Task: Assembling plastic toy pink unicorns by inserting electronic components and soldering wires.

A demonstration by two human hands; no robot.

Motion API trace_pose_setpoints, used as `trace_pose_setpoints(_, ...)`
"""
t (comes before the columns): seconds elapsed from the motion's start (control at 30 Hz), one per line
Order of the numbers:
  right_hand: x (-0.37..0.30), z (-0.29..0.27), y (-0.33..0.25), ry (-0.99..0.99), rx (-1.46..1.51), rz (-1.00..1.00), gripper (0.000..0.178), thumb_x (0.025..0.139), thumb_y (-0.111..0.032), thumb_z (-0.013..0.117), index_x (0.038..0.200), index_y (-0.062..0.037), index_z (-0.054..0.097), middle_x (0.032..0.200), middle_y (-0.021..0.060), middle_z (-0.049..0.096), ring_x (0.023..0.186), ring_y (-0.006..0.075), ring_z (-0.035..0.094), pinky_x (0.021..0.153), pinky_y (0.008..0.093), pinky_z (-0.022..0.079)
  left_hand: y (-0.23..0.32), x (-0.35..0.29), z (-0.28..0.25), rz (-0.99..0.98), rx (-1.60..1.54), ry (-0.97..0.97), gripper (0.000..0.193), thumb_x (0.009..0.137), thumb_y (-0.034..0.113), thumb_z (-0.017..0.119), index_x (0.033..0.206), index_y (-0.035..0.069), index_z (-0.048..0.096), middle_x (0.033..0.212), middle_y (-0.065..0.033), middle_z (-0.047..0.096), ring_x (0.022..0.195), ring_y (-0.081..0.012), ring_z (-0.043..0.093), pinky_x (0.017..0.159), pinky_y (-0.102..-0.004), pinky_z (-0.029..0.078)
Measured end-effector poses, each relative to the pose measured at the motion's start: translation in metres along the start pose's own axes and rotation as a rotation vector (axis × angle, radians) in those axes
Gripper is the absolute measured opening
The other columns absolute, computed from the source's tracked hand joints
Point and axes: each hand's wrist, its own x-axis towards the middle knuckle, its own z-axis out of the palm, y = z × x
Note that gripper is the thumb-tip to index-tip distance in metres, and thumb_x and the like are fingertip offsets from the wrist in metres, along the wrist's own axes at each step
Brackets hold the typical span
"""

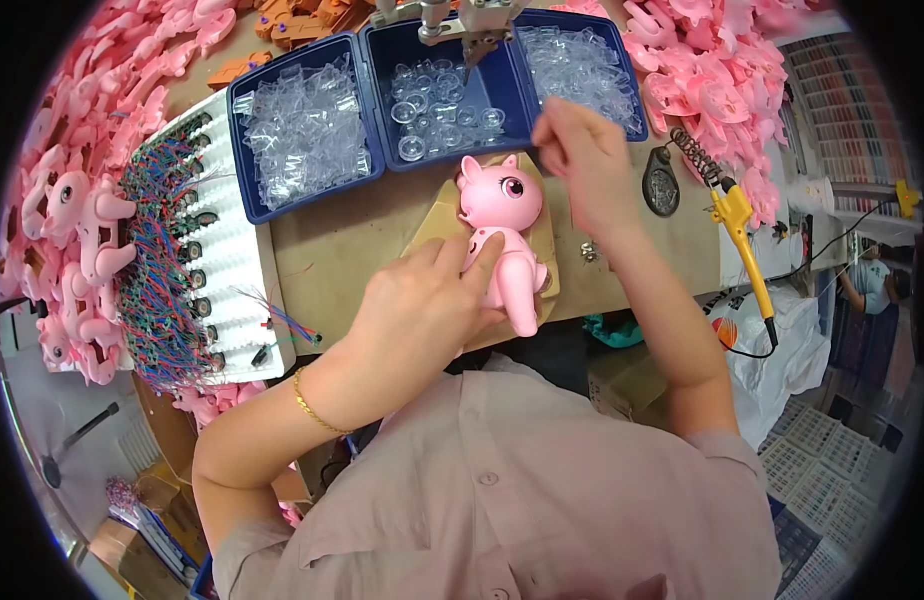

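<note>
A pink toy pony (515, 275) with one large painted eye lies on a tan board (437, 218) at the table's front edge. My left hand (422, 300) grips the pony's body, with fingers laid over its back and side. Above and to the right of the toy, my right hand (587, 165) is raised beside the right blue bin, its fingers curled together; whatever they may hold is hidden. That right bin (638, 125) and the left bin (250, 195) carry clear plastic parts, while the middle bin (387, 140) contains round clear cups.
A metal machine head (472, 25) hangs over the middle bin. Wired components (162, 250) crowd a white ribbed tray (257, 300) at left. Pink toy parts (707, 70) pile up on both sides. At right, a yellow soldering iron (747, 245) stands in a coiled holder (694, 155).
</note>
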Motion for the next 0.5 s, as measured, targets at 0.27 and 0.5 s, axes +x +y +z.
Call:
trace_pose_setpoints(0.27, 0.005, 0.013, -0.002, -0.403, -1.093, -0.623, 0.022, 0.082, -0.023, 0.057, 0.088, -0.0039, 0.068, 0.081, 0.0113, 0.057, 0.083, 0.0277, 0.054, 0.072, 0.0364, 0.045, -0.007, 0.001, 0.000, -0.132, -0.171, -0.032, 0.045, 0.078, 0.036, 0.067, 0.105, 0.000, 0.058, 0.085, -0.0117, 0.058, 0.082, -0.0284, 0.060, 0.068, -0.0364, 0.050)
trace_pose_setpoints(0.5, -0.012, 0.018, 0.001, -0.261, -1.028, -0.356, 0.028, 0.090, -0.025, 0.053, 0.092, -0.0024, 0.068, 0.090, 0.0134, 0.057, 0.088, 0.0286, 0.054, 0.080, 0.0371, 0.044, -0.012, 0.005, -0.001, -0.202, -0.126, -0.125, 0.049, 0.071, 0.038, 0.075, 0.095, -0.003, 0.059, 0.089, -0.0136, 0.058, 0.079, -0.0322, 0.058, 0.074, -0.0393, 0.048)
